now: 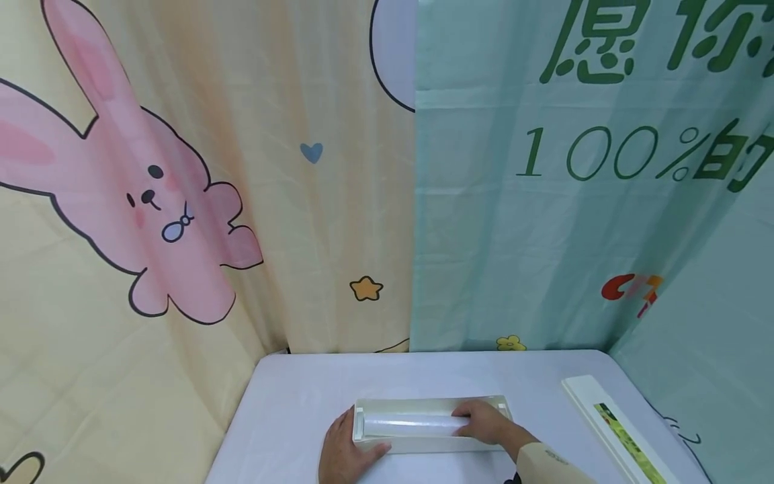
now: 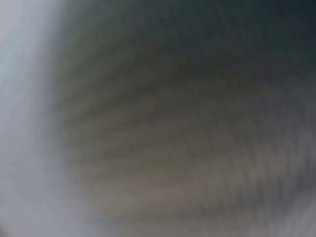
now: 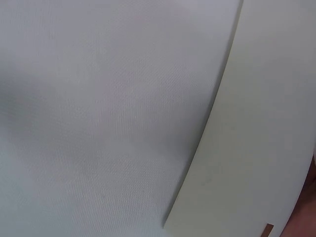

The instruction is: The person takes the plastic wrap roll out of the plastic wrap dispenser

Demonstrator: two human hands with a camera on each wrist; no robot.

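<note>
A long white box point(image 1: 432, 444) lies open on the table, with a roll of clear plastic wrap point(image 1: 411, 425) lengthwise inside. My left hand point(image 1: 346, 449) grips the box's left end, thumb along its front wall and fingers at the far side. Inside the right part of the box, my right hand point(image 1: 484, 422) holds the roll near its right end; its fingertips are partly hidden. The right wrist view shows the box's pale outer wall point(image 3: 247, 128) and a sliver of hand at the right edge. Only blurred, ribbed dark fabric fills most of the left wrist view.
A long white lid point(image 1: 586, 396) with a green and yellow label point(image 1: 629, 440) lies at the table's right side. The white-covered table point(image 1: 290, 396) ends at the back against a beige curtain point(image 1: 326, 222) and a teal curtain point(image 1: 484, 235).
</note>
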